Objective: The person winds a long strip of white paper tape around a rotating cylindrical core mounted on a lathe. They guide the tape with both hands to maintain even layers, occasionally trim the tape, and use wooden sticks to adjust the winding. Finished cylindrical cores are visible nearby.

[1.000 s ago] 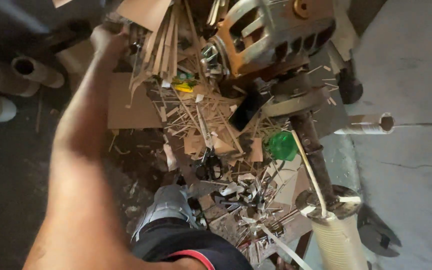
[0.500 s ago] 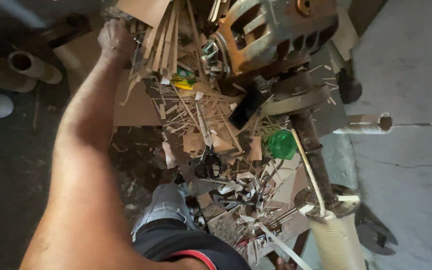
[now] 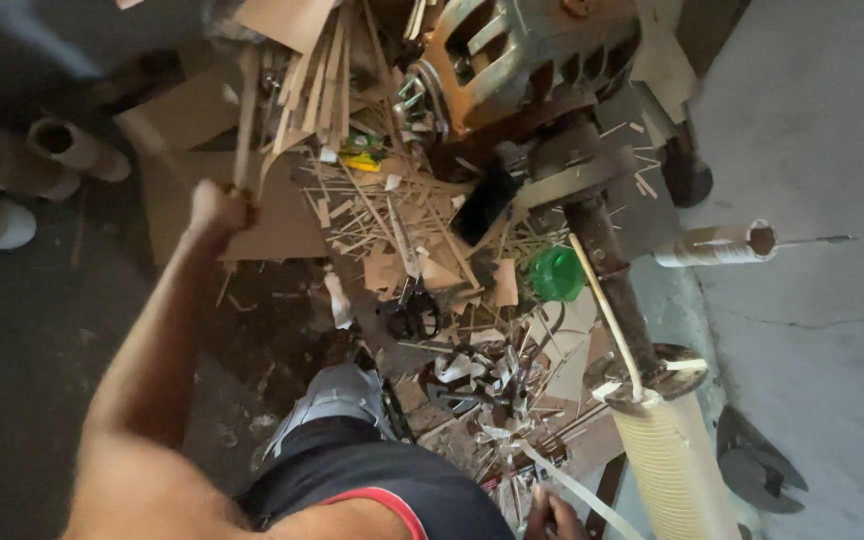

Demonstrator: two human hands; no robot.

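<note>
Amid splintered scraps, left hand (image 3: 217, 208) around thin wooden strip (image 3: 245, 120)

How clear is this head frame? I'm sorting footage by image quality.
Head view: left hand and its wooden strip are motion-blurred; the left floor lies in deep shadow; the concrete at right is bright; the scrap pile is fairly sharp.

The left hand (image 3: 217, 208) is now lower and closer to the person than a second ago, when it was reaching up to the top of the pile of cardboard strips (image 3: 302, 80). Its fingers are now closed around a long thin wooden strip (image 3: 244, 120), which stands up from the fist. At the bottom edge, the right hand (image 3: 552, 512) now appears, holding a pale strip (image 3: 577, 490).
</note>
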